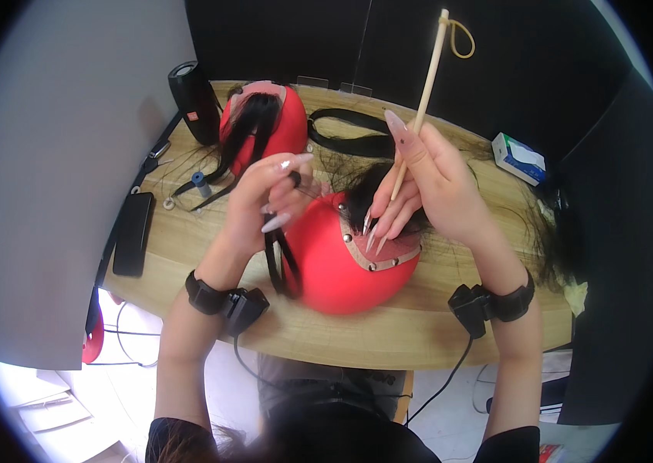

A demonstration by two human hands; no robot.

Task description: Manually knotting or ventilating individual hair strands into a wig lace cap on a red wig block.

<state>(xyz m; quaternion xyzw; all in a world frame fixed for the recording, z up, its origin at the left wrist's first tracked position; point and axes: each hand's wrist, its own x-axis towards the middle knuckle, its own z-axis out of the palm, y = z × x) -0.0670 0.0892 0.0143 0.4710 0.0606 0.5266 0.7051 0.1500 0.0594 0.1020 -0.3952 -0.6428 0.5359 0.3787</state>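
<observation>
A red wig block (pixel 332 272) lies on the wooden table before me. Over its right side, a pinkish net base (pixel 398 247) with a beige border is held by several round-headed pins, and black hair (pixel 369 185) springs from its upper part. My right hand (pixel 445 188) grips a thin wooden-handled tool (pixel 431 75) with a yellowish loop tied near its upper end; its tip is hidden behind the fingers, close to the net. Left of the block, my left hand (pixel 257 191) pinches a lock of black hair (pixel 276 249) that hangs down beside it.
Behind stands a second red block (pixel 297 116) with hair. A black speaker (pixel 193 104), thread spool (pixel 200 183) and phone (pixel 133 234) lie left. Bundled hair (pixel 349 147) is at the back, a tissue box (pixel 517 159) at right. Cables hang from both wrist devices (pixel 245 309).
</observation>
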